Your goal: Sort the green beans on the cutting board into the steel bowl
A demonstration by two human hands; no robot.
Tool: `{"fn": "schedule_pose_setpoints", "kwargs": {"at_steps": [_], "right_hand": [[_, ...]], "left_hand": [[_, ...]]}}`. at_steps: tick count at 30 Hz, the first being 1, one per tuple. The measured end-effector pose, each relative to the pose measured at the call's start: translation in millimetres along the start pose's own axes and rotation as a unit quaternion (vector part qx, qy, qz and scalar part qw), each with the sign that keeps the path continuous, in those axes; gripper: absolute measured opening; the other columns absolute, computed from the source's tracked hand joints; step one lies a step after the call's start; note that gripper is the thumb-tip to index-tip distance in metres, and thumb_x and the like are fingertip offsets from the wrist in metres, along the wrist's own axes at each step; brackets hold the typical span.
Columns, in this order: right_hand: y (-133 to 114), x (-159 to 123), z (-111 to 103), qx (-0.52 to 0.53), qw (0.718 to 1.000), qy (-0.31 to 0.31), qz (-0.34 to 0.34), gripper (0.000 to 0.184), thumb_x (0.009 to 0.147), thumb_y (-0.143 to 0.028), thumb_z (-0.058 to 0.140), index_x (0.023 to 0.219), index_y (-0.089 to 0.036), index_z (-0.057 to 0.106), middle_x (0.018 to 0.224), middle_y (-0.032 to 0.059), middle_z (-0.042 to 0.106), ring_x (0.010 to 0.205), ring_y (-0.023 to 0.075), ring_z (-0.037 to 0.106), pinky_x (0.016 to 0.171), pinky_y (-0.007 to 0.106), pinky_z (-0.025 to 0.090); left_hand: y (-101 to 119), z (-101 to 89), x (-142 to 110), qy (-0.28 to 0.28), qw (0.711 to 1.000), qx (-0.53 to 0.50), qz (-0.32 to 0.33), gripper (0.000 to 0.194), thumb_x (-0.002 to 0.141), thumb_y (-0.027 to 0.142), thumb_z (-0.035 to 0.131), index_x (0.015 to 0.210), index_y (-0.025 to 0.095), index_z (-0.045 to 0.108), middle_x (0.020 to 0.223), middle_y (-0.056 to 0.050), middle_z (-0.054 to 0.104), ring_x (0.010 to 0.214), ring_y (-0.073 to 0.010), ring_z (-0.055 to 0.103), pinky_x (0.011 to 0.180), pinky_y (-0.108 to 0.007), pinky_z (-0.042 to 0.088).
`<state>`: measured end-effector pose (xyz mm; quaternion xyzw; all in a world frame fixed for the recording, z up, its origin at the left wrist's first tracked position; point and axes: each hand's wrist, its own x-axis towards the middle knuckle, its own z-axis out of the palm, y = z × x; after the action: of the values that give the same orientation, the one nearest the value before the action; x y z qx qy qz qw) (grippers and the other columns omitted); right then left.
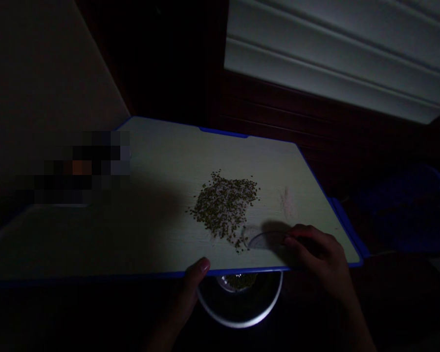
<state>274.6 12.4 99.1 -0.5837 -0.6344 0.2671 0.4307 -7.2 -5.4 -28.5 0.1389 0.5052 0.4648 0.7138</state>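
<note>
Pinched in my right hand (317, 252) is a clear half-round plate that looks like a protractor (266, 239), lying nearly flat on the pale, blue-edged tabletop (161, 146). Its left end is beside a few stray seeds. A spread heap of small green seeds or beans (223, 203), mixed with pale bits, covers the tabletop's middle. My left hand (190, 286) is at the front edge, thumb over the top, the other fingers hidden below. Just under that edge, beside the left hand, is a shiny metal bowl (240, 322) with green seeds (244, 281) inside, partly covered by the tabletop.
A faint scatter of pale powder or fine bits (288, 203) lies right of the heap. Something blurred out (78, 168) is at the tabletop's left. Behind stands dark wood with pale slats (315, 54). A blue object (407, 210) is at the right. Light is dim.
</note>
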Motion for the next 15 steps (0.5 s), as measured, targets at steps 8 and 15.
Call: {"fn": "schedule_pose_setpoints", "kwargs": {"at_steps": [8, 15], "right_hand": [[-2.1, 1.2, -1.0, -0.004, 1.000, -0.013, -0.007, 0.013, 0.088, -0.037, 0.076, 0.085, -0.025, 0.078, 0.082, 0.0028, 0.076, 0.074, 0.0191, 0.070, 0.066, 0.027, 0.055], [-4.8, 0.3, -2.0, -0.026, 0.999, -0.032, -0.028, 0.013, 0.086, -0.037, 0.076, 0.082, -0.025, 0.078, 0.080, 0.0021, 0.078, 0.070, 0.0191, 0.073, 0.062, 0.027, 0.057]], "left_hand": [[-1.7, -3.3, 2.8, 0.009, 1.000, 0.004, -0.021, 0.045, 0.063, 0.053, 0.087, 0.092, 0.019, 0.081, 0.104, -0.013, 0.084, 0.131, -0.0449, 0.060, 0.113, -0.051, 0.044], [2.3, 0.5, -1.2, 0.015, 0.999, 0.045, 0.000, 0.041, 0.064, 0.058, 0.083, 0.081, 0.021, 0.078, 0.097, -0.011, 0.085, 0.126, -0.0453, 0.064, 0.115, -0.054, 0.041]]}}
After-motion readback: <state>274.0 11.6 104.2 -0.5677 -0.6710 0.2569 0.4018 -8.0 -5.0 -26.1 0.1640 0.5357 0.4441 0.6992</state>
